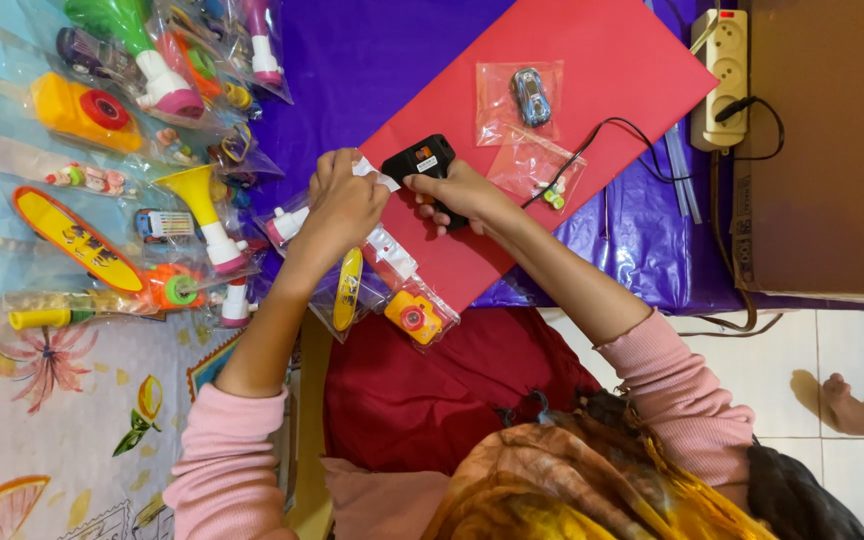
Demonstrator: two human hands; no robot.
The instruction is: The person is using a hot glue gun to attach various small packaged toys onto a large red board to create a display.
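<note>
My right hand [462, 195] grips a black glue gun [422, 160] whose cord runs off to the right over the red sheet [592, 60]. Just to its left, my left hand [344, 200] pinches a small white paper strip [377, 177] at the top of a clear toy packet, right by the gun's tip. Below the hands lie clear packets with a yellow mini skateboard [348, 288] and a small orange toy camera [412, 316]. Both arms wear pink sleeves.
Several bagged toys, including a yellow horn [197, 195] and a yellow skateboard [77, 240], are spread at the left. A bagged toy car [530, 97] and another small packet [542, 170] lie on the red sheet. A power strip [724, 75] and a brown board [832, 140] sit right. A foot [852, 405] rests on the tiles.
</note>
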